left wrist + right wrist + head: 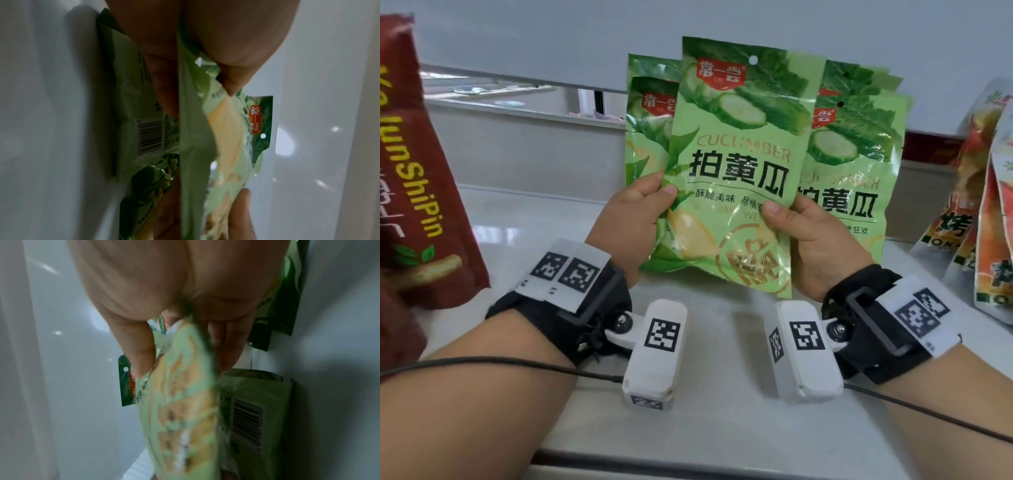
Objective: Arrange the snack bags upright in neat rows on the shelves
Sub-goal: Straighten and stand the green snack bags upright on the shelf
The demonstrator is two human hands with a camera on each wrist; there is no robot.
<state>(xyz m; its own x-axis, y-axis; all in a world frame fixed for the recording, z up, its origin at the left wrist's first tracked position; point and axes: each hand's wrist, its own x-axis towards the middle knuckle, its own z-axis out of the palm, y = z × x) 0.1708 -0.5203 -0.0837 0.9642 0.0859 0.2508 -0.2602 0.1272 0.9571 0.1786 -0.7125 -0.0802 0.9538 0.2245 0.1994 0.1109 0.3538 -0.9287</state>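
A green cucumber snack bag [736, 164] is held upright above the white shelf [722, 394], front facing me. My left hand [635, 219] pinches its left edge, thumb on the front, and my right hand [815, 240] pinches its right edge the same way. Behind it more green cucumber bags stand against the back wall, one at the left [647, 113] and others at the right [859, 164]. In the left wrist view the held bag [222, 146] runs edge-on between thumb and fingers. The right wrist view shows the bag [185, 402] blurred, with a barcoded bag [252, 418] behind.
A dark red snack bag [421, 171] looms close at the far left. Orange and white snack bags [983, 212] lean at the right end of the shelf. The shelf's front edge [688, 462] runs just below my wrists.
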